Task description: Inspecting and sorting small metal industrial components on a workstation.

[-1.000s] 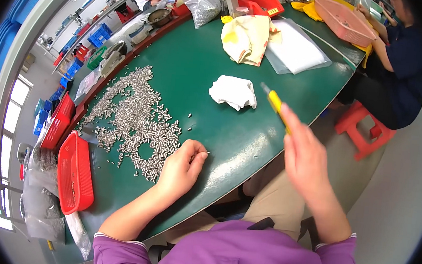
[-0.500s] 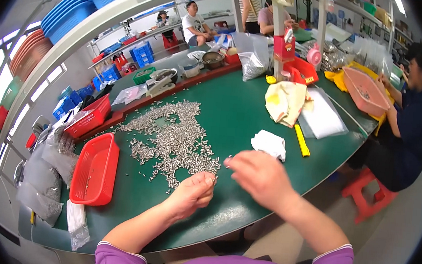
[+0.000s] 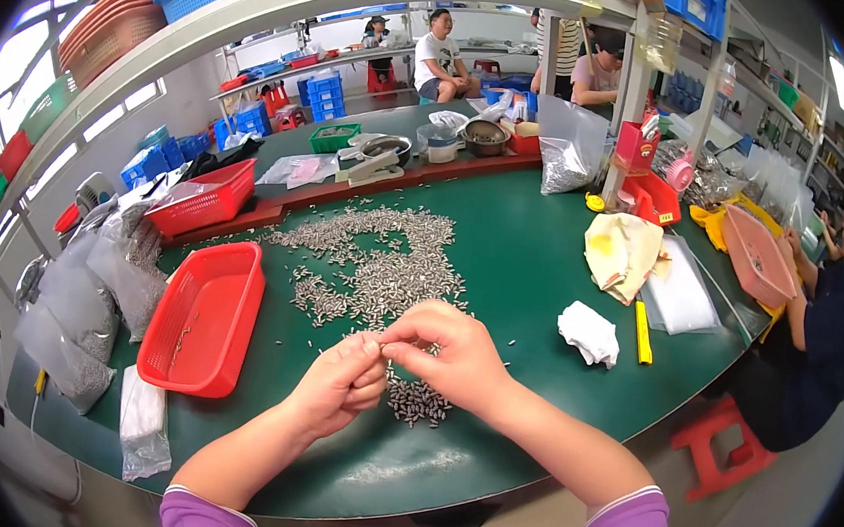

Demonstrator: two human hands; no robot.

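Both hands meet over the green table (image 3: pixel 532 273) near its front edge. My left hand (image 3: pixel 343 382) and my right hand (image 3: pixel 444 351) pinch a small grey metal part (image 3: pixel 372 339) between their fingertips. Just below them lies a small heap of the same grey parts (image 3: pixel 418 404). A wide scatter of several such parts (image 3: pixel 377 260) spreads across the table behind the hands. The yellow knife-like tool (image 3: pixel 643 331) lies on the table to the right, beside a crumpled white cloth (image 3: pixel 589 331).
A red tray (image 3: pixel 204 317) sits at the left, with clear bags of parts (image 3: pixel 87 305) beyond it. A yellow-white cloth (image 3: pixel 622 249) and clear bag lie at right. A seated person (image 3: pixel 830 309) works at the right edge with a pink tray (image 3: pixel 759 255). Bowls and bins line the back.
My right hand has put down the yellow tool and come left to meet my left hand. The view has tilted up, showing more of the room.
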